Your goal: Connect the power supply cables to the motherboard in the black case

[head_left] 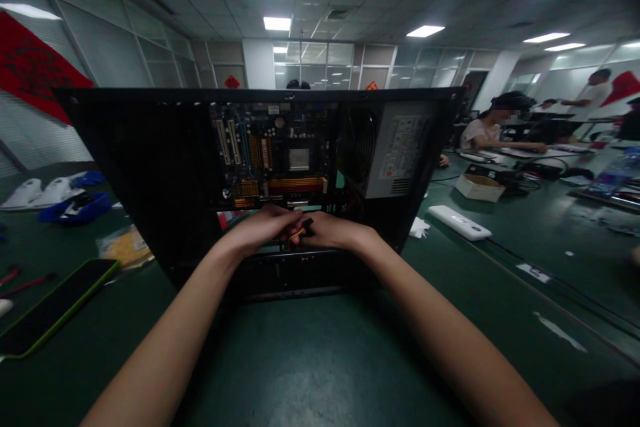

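An open black computer case (280,273) stands in front of me, its motherboard (300,137) and grey power supply (395,153) facing me. My left hand (273,223) and my right hand (323,230) meet low inside it, just below the motherboard. A thin cable (299,233) with yellow and red wires and a black connector shows between them. Fingers of both hands are curled closed around this cable; the fingertips partly hide each other. Where the cable's other end runs I cannot see.
At left lie a green-edged phone (60,307), a bag with yellow contents (127,243) and a blue tray (75,207). A white power strip (460,222) and a small cardboard box (480,187) lie to the right. A person (500,123) sits at the far right.
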`<action>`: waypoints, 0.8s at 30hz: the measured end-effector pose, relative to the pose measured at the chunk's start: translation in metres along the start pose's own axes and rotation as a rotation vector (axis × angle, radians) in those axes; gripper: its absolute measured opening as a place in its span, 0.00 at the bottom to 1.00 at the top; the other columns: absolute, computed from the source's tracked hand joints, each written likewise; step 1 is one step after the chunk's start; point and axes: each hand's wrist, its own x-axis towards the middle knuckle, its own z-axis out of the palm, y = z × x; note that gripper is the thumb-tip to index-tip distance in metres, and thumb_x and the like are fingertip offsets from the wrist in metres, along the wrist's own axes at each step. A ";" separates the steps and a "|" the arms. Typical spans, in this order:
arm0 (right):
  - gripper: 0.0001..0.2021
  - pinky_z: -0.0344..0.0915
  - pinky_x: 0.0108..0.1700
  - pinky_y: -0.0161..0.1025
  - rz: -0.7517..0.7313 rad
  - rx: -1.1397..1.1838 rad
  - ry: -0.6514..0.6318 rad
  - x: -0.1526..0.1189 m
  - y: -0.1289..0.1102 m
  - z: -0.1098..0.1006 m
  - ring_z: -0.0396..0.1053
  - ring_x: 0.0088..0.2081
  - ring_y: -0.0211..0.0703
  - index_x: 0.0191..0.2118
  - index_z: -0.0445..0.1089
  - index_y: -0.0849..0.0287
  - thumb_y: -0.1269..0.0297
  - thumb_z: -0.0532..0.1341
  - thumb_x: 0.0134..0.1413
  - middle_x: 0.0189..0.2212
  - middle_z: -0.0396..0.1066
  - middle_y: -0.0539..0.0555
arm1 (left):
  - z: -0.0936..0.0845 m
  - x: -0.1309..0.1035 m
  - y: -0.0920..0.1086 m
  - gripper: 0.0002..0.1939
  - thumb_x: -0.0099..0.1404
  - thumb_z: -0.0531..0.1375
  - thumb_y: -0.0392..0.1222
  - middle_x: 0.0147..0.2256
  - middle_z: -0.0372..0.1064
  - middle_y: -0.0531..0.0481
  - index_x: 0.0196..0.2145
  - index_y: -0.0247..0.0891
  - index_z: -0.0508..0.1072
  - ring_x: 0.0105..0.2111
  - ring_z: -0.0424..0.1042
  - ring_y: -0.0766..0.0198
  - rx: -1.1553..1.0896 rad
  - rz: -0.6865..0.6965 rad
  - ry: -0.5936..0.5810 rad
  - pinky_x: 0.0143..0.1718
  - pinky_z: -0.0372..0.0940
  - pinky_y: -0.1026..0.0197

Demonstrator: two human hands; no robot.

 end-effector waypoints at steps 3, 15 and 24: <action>0.11 0.65 0.53 0.38 -0.124 0.015 -0.016 0.003 0.002 0.002 0.73 0.48 0.44 0.44 0.77 0.62 0.75 0.58 0.62 0.45 0.78 0.57 | 0.000 0.001 0.000 0.25 0.64 0.56 0.61 0.25 0.73 0.49 0.25 0.36 0.73 0.28 0.68 0.62 -0.002 0.008 0.007 0.34 0.63 0.60; 0.14 0.64 0.52 0.41 -0.067 -0.044 0.147 0.000 -0.005 -0.002 0.71 0.48 0.46 0.48 0.74 0.63 0.78 0.59 0.58 0.46 0.75 0.59 | -0.003 0.004 -0.001 0.25 0.64 0.53 0.61 0.21 0.64 0.53 0.20 0.39 0.64 0.26 0.63 0.63 0.065 0.041 0.148 0.31 0.59 0.60; 0.19 0.62 0.51 0.40 0.057 -0.171 0.338 -0.005 -0.006 -0.005 0.68 0.49 0.48 0.52 0.71 0.64 0.75 0.61 0.53 0.46 0.72 0.60 | -0.004 0.019 -0.009 0.19 0.57 0.56 0.58 0.22 0.71 0.50 0.26 0.39 0.71 0.26 0.70 0.59 0.270 -0.003 0.448 0.27 0.57 0.61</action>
